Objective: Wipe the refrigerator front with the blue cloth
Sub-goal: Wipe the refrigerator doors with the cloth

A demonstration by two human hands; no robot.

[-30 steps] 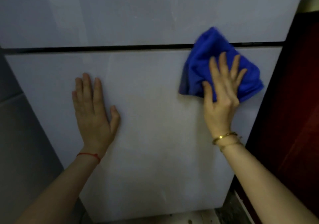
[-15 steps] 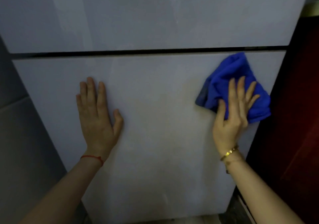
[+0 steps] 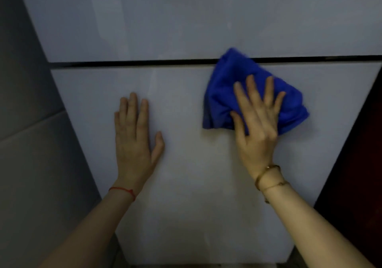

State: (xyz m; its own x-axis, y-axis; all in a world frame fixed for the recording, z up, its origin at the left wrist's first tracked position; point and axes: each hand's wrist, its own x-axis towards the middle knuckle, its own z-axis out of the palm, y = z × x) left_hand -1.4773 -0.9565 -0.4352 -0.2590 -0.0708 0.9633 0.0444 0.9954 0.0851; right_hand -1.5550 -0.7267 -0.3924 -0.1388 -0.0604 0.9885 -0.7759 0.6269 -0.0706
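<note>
The pale grey refrigerator front [image 3: 196, 195] fills the view, split by a dark horizontal gap [image 3: 134, 63] between its upper and lower doors. A crumpled blue cloth [image 3: 225, 94] lies flat against the lower door, its top corner reaching over the gap. My right hand [image 3: 256, 123] presses the cloth to the door with fingers spread. My left hand [image 3: 134, 141] rests flat and bare on the lower door, to the left of the cloth, holding nothing.
A grey wall or panel [image 3: 31, 143] runs down the left side of the refrigerator. A dark reddish surface [image 3: 359, 164] stands close against its right side. The floor shows as a thin strip at the bottom edge.
My right hand has slid the cloth leftward and upward on the lower door, its corner now over the gap. The left hand has stayed pressed flat in place.
</note>
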